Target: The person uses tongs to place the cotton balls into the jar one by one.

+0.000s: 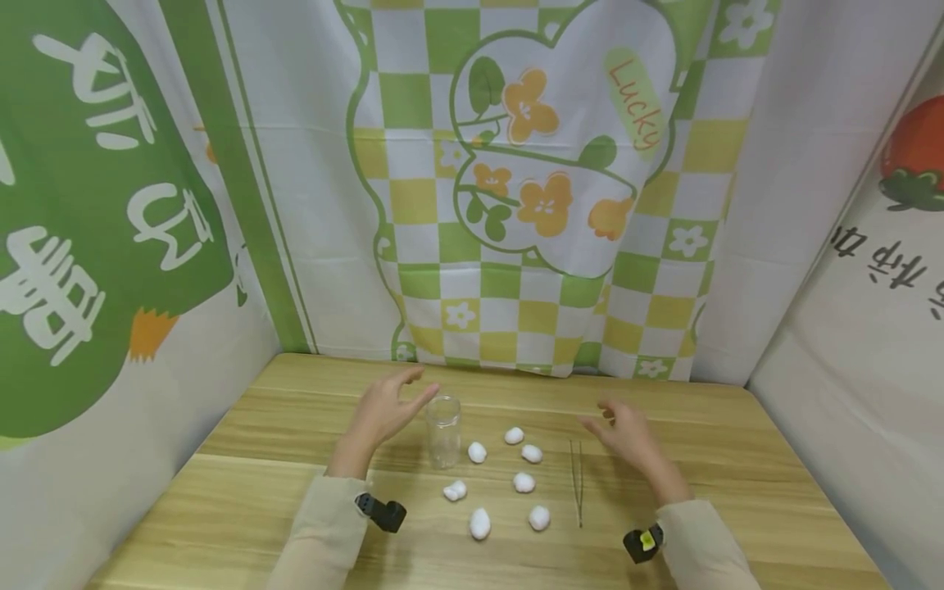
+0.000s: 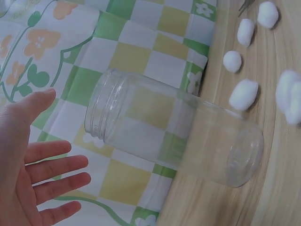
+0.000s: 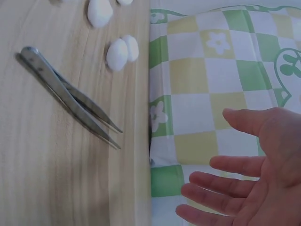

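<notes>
A clear, lidless jar (image 1: 444, 434) stands upright on the wooden table, with nothing visible inside it. Beside its rim hovers my left hand (image 1: 387, 407), fingers apart and holding nothing; the left wrist view shows a gap between that hand and the jar (image 2: 155, 127). Metal tweezers (image 1: 578, 483) lie on the table, their tips (image 3: 115, 141) pointing to the far edge. My right hand (image 1: 627, 434) is raised to the right of the tweezers, fingers spread, touching nothing. Several white cotton balls (image 1: 524, 483) are scattered between the jar and the tweezers.
The wooden table (image 1: 737, 459) ends at a hanging cloth (image 1: 516, 328) with green and yellow checks. Printed cloth walls (image 1: 848, 344) stand at both sides. A small black camera (image 1: 387, 515) is strapped to my left wrist, another (image 1: 642, 543) to my right.
</notes>
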Demonstrator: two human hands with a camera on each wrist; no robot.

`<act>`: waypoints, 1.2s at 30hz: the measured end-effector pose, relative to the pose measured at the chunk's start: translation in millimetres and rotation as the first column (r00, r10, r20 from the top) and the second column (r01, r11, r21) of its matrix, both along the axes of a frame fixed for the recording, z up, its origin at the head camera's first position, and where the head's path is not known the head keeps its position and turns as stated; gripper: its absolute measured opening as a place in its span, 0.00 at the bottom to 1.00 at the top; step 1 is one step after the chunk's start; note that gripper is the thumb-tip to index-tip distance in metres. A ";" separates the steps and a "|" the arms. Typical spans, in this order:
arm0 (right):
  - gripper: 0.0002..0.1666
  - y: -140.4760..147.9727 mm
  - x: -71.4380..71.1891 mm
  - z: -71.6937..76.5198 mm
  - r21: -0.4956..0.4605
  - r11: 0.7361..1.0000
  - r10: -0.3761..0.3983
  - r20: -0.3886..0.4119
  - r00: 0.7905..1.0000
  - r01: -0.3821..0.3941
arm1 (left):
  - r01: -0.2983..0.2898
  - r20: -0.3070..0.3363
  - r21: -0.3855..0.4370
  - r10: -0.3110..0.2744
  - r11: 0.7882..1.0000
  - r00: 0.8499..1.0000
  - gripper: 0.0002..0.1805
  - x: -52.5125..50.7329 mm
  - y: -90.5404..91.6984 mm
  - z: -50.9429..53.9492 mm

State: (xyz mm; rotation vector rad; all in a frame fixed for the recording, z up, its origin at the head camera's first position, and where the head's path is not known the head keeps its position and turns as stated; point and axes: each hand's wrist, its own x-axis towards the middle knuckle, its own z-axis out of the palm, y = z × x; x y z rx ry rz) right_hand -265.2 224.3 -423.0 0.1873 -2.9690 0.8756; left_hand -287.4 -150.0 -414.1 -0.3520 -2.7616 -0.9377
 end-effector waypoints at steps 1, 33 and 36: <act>0.33 -0.1 0.4 -1.0 -0.007 1.000 -0.001 0.001 1.000 0.001 | 0.007 0.002 0.017 -0.007 1.000 1.000 0.34 0.3 -0.2 -1.1; 0.22 -7.3 16.5 -28.9 -0.201 0.977 -0.050 0.113 0.992 0.072 | 0.150 0.059 0.466 -0.200 0.872 0.978 0.38 4.6 1.8 -43.3; 0.22 -7.9 18.3 -30.7 -0.255 0.961 -0.065 0.159 0.985 0.104 | 0.146 0.066 0.476 -0.201 0.867 0.977 0.38 4.4 2.0 -46.5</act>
